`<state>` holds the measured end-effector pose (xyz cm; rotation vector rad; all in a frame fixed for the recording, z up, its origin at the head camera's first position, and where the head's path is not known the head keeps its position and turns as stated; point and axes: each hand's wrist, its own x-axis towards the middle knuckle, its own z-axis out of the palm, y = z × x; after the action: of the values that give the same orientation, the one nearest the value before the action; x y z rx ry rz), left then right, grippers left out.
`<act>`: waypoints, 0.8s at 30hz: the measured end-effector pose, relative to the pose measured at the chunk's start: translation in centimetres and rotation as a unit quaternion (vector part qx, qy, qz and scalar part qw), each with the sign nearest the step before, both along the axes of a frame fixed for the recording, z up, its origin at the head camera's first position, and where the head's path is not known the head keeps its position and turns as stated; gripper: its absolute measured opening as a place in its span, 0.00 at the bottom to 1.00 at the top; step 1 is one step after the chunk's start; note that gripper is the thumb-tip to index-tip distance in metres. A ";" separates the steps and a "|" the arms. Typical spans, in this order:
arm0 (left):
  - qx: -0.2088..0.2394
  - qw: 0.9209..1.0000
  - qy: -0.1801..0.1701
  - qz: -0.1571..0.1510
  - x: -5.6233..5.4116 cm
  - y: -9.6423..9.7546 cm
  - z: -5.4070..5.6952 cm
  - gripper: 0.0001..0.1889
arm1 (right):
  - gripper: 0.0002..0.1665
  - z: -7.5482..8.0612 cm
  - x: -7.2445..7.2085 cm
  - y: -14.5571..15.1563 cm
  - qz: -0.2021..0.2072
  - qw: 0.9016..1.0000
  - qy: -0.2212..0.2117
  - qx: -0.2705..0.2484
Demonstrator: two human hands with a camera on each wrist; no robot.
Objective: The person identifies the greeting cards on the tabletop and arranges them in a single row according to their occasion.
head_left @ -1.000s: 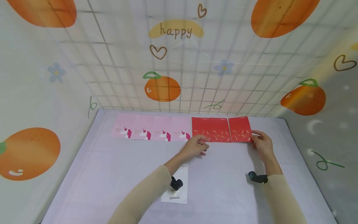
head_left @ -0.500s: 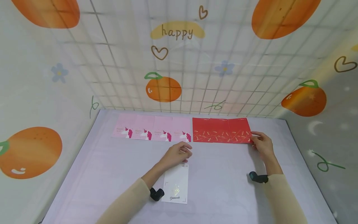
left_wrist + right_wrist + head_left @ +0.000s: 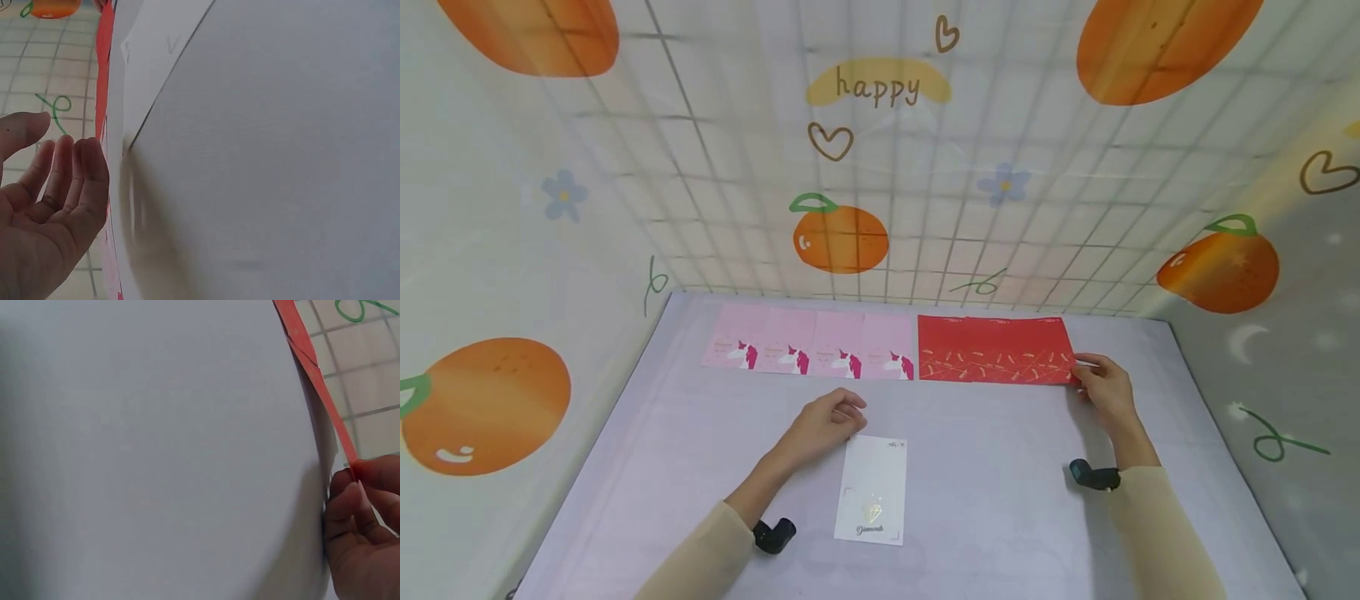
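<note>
Three red cards with gold print lie side by side at the back of the table, their edges overlapping. My right hand [image 3: 1105,390] pinches the near right corner of the rightmost red card [image 3: 1047,350] between thumb and fingers. In the right wrist view, that card's edge [image 3: 331,403] runs into the fingertips, slightly off the table. My left hand [image 3: 823,423] is above the table with loosely bent fingers and nothing in them, also seen in the left wrist view. Closest to it is a white "Diamonds" card [image 3: 874,479], lying flat in front.
Several pink unicorn cards [image 3: 835,342] form a row left of the red ones, with a narrow gap between. A printed cloth wall [image 3: 925,225] rises behind the table [image 3: 992,483]. Dark wrist cameras [image 3: 775,535] sit on both wrists.
My left hand has drawn back from the red cards, left and towards me, uncovering the white card. The rightmost red card has moved left, closing its gap. My right hand stays at its corner.
</note>
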<state>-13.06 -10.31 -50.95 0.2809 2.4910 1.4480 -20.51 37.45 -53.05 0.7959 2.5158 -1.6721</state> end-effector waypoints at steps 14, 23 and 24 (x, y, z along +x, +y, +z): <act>-0.042 0.998 -0.009 -0.039 0.9 -0.8 -1.1 0.15 | 0.27 -0.2 0.0 -0.2 -0.015 1.000 0.001 0.011; -0.059 0.998 -0.006 -0.032 1.2 -1.3 -1.3 0.17 | 0.28 -0.3 0.2 -0.1 -0.008 1.000 0.000 0.004; -0.063 0.997 -0.006 -0.032 1.2 -1.4 -1.3 0.17 | 0.28 -0.2 0.3 -0.1 -0.007 1.000 0.000 0.004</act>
<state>-11.89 -11.70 -52.29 0.3248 2.5262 1.2582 -20.22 37.35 -53.30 0.8167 2.5240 -1.6666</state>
